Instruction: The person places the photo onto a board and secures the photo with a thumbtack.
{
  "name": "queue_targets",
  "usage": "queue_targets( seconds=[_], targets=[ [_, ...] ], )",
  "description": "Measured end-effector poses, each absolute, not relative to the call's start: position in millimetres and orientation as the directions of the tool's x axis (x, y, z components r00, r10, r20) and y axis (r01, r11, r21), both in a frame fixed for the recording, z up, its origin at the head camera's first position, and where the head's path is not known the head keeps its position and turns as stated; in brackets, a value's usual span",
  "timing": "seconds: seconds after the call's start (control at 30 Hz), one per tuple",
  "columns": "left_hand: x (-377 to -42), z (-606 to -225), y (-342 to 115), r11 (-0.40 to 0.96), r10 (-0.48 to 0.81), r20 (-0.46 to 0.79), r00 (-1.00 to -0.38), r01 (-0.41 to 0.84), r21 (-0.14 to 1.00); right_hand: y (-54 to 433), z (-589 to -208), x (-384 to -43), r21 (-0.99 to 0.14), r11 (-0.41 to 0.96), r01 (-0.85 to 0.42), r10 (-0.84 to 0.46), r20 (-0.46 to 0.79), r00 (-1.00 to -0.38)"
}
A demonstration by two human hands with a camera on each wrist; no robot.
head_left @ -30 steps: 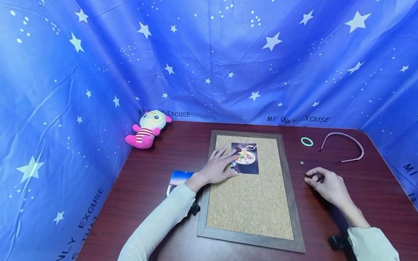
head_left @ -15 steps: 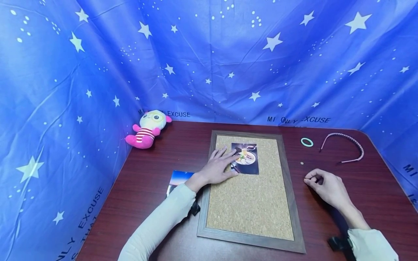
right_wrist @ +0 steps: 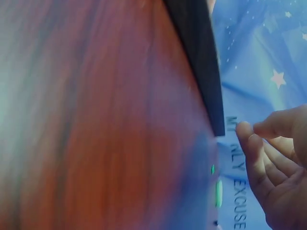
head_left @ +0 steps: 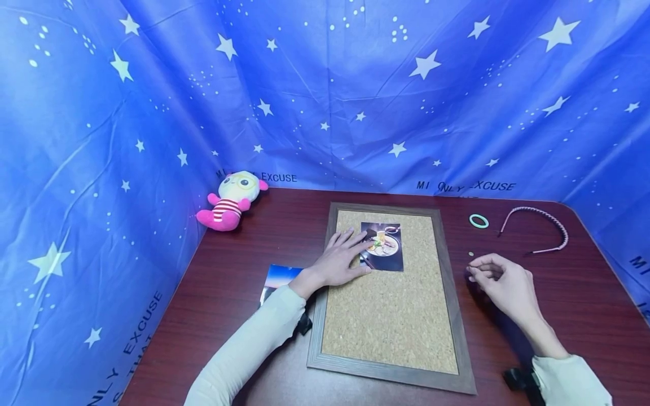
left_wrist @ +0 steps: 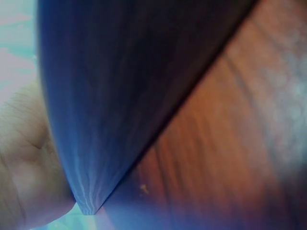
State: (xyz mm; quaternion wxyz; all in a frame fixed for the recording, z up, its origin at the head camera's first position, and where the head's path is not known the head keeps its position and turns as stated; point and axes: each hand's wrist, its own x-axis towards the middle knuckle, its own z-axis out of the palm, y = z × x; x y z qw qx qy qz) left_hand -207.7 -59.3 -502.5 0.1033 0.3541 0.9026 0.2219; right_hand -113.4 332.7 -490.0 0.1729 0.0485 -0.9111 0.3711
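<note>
A photo of a bowl of food [head_left: 388, 260] lies on the framed cork board [head_left: 391, 321]. My left hand [head_left: 339, 264] rests spread over the board's left side, its fingertips on the photo's left part. Right of the board, my right hand [head_left: 508, 285] pinches thumb and fingertips together, close above the table. A tiny thing is between them, mostly hidden; I cannot tell its kind. Just beyond those fingertips a small pale round piece [head_left: 470, 254] lies on the table. The right wrist view shows the pinching fingers [right_wrist: 256, 153] near the board's dark edge [right_wrist: 206, 72].
A second photo [head_left: 281, 279] with a blue sky lies partly under the left forearm. A pink and white plush toy [head_left: 229, 203] sits at the back left. At the back right are a mint-green ring [head_left: 478, 221] and a braided headband [head_left: 550, 217]. Star-printed blue cloth [head_left: 325, 113] surrounds the table.
The right hand, first low with a small orange thing at its fingertips, has risen slightly and moved left toward the board. The left hand and the photo have stayed still.
</note>
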Motion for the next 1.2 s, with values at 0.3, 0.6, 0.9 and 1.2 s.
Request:
queue_targets(
  seconds=[0.3,0.6,0.9,1.2],
  targets=[
    [-208,-503,-59,0.652,0.684,-0.034,-0.729,0.589,0.477,307,-482,-121,-0.773,0.585,-0.244,0.085,0.358,-0.930],
    [-209,-502,-60,0.656,0.678,-0.041,-0.734,0.578,0.486,283,-476,-134,-0.795,0.534,-0.288,0.079,0.387,-0.919],
    [-208,-503,-57,0.649,0.679,-0.033,-0.733,0.580,0.492,266,-474,-149,-0.775,0.561,-0.291,0.149,0.440,-0.885],
    [-208,-502,-59,0.647,0.676,-0.029,-0.736,0.574,0.502,253,-468,-170,-0.914,0.347,-0.210,0.144,0.273,-0.951]
  ],
)
